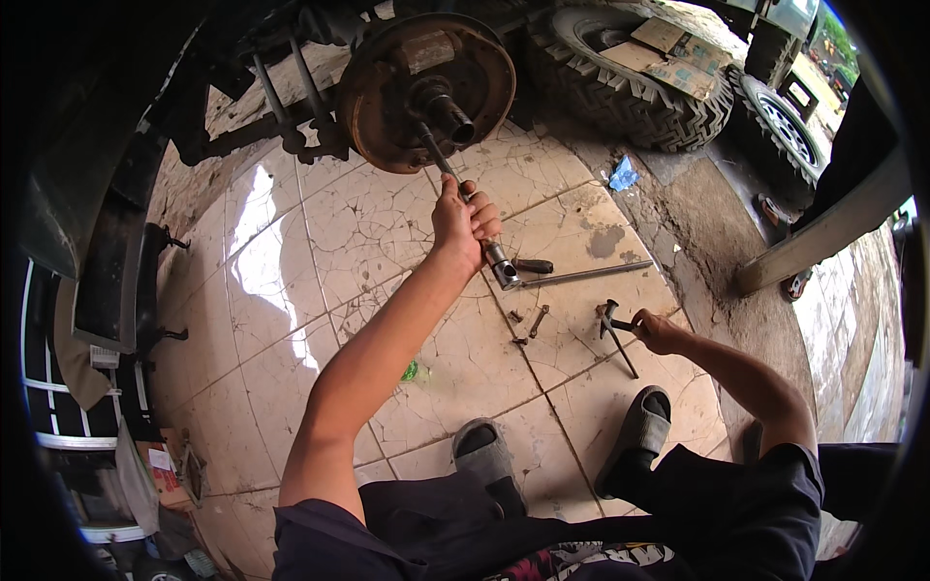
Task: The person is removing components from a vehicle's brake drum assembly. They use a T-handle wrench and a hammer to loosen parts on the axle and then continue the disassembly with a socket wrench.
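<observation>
My left hand (463, 223) is wrapped around a long steel socket extension bar (438, 153). Its far end meets the rusty round brake backing plate (378, 107), beside the protruding axle spindle (450, 114). The bar's chrome near end (502, 269) sticks out below my fist. My right hand (661, 332) grips the dark handle of a hammer-like tool (608, 318), held low over the tiles. A thin dark rod (623, 354) slants down from its head; whether they are one piece I cannot tell. Between my hands lie a long steel rod (591, 274) and a black-handled tool (533, 265).
Small bolts (539, 321) lie on the cracked tile floor (407, 320). A big tyre (639, 97) with cardboard (678, 60) on it rests at the back right, near another wheel (787, 126). Blue crumpled plastic (623, 174) lies nearby. A person's foot (796, 284) shows beside a post (823, 232).
</observation>
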Available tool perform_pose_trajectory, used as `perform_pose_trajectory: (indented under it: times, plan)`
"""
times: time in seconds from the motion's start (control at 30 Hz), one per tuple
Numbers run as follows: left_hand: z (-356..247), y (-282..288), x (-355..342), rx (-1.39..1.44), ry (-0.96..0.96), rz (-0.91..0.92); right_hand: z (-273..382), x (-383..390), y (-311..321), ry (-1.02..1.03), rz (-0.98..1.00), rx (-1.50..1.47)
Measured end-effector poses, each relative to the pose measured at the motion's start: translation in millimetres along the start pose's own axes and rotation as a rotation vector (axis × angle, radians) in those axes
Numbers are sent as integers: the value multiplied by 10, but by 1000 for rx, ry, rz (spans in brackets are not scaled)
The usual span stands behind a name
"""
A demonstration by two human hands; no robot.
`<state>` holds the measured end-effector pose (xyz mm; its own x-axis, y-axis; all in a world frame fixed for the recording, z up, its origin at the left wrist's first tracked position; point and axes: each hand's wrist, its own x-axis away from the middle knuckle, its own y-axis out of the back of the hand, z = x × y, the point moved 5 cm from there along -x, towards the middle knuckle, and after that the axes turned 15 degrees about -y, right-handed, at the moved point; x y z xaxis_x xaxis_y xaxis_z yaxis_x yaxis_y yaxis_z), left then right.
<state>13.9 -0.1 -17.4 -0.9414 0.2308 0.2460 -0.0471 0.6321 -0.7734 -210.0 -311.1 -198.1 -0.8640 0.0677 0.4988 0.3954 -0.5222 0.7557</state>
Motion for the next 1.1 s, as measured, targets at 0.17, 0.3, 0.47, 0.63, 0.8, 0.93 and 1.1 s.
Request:
perform_pose_trajectory:
  times: [0.17,0.3,0.47,0.63,0.8,0.93,1.1]
  plan:
    - [-25,43,3,-18,-11,12,824,276,822,-2,-157,358]
    - [-47,60,10,-33,-12,17,1516,480,1235,489,-188,488]
    - [-76,90,14,-48,-15,12,1964,479,1189,640,-181,583]
    - [-34,20,25,-47,-5,-56,1463,95,778,574,-128,646]
    - [-49,35,28,-54,-24,-38,901,-143,595,468,65,673]
    - [-70,92,-4,-52,-18,-48,736,-229,573,321,114,726]
    - [-27,28,16,-72,-19,-44,1184,53,935,455,-172,507]
